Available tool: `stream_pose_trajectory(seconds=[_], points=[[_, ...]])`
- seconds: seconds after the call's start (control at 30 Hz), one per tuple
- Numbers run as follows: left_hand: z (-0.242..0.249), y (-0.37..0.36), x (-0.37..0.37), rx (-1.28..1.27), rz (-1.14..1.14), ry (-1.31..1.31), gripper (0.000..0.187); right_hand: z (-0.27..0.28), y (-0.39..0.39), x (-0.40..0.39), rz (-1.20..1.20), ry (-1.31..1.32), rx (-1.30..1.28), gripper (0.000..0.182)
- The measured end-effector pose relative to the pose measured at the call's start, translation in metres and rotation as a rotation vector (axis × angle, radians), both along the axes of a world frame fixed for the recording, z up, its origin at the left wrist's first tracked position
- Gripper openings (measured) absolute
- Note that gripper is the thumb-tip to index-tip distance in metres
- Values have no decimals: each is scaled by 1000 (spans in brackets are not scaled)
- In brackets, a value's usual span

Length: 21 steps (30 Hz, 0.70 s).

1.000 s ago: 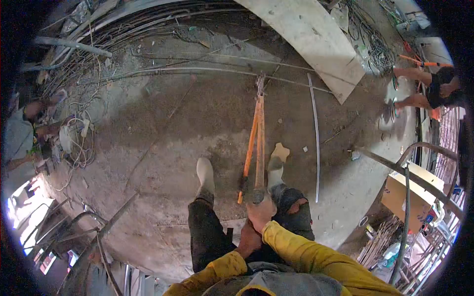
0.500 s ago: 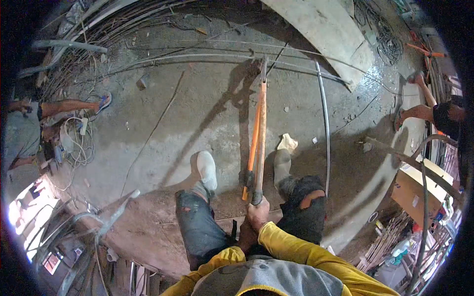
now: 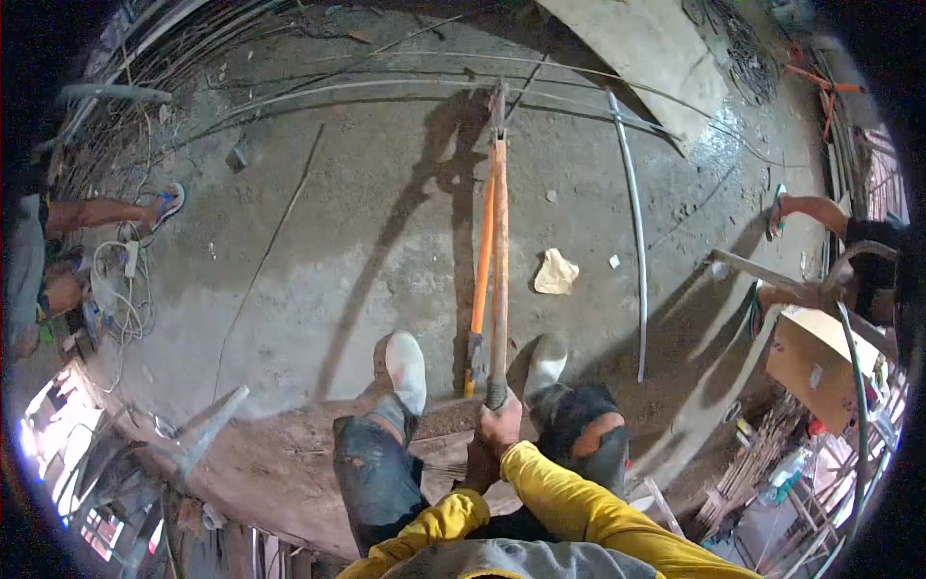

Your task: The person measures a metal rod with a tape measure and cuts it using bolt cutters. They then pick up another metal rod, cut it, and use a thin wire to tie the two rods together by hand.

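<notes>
A long-handled bolt cutter (image 3: 501,222) with worn orange handles stretches away from me over the floor. Its jaws meet a long thin metal rod (image 3: 386,85) lying crosswise. My right hand (image 3: 502,425) is wrapped round the grey grip at the near end of the right-hand handle. My left hand (image 3: 479,466) is closed just below it, partly hidden by shadow and the right hand, seemingly on the same handle. Close beside runs the other orange handle (image 3: 482,261), with a black and yellow end that neither hand holds. Below the handles are my two pale boots (image 3: 405,372).
A crumpled tan scrap (image 3: 556,272) and a grey pipe (image 3: 629,232) lie to the right. Behind is a large pale sheet (image 3: 646,58). Other people's legs show left and right. Rods pile up at the far left; a cardboard box (image 3: 815,372) stands right.
Both hands keep their hold on the bolt cutter. My view has shifted slightly, and my right boot now stands farther from the tan scrap. The legs of the person on the right have moved.
</notes>
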<state>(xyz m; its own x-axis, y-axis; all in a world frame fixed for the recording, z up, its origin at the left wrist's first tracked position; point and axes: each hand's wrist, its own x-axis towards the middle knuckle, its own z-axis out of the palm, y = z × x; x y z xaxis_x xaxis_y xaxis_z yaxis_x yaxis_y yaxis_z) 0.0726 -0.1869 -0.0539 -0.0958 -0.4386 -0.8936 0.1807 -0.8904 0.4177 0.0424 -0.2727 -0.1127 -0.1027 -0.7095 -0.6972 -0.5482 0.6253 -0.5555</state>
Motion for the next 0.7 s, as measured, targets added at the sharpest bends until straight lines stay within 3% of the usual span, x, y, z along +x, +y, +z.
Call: stream_pose_trajectory(seconds=[0.17,0.43,0.5,0.7], points=[[-72,3,5,4,2,-54,54,-40,14,-4,-22,-22,-50,27],[-177,17,-1,10,21,-149,53,-147,59,-10,-34,-25,-54,34],[-194,23,-5,12,26,-159,53,-168,68,-16,67,89,-178,36],[-218,38,-9,9,1,-201,52,-178,86,-14,3,16,-201,34]])
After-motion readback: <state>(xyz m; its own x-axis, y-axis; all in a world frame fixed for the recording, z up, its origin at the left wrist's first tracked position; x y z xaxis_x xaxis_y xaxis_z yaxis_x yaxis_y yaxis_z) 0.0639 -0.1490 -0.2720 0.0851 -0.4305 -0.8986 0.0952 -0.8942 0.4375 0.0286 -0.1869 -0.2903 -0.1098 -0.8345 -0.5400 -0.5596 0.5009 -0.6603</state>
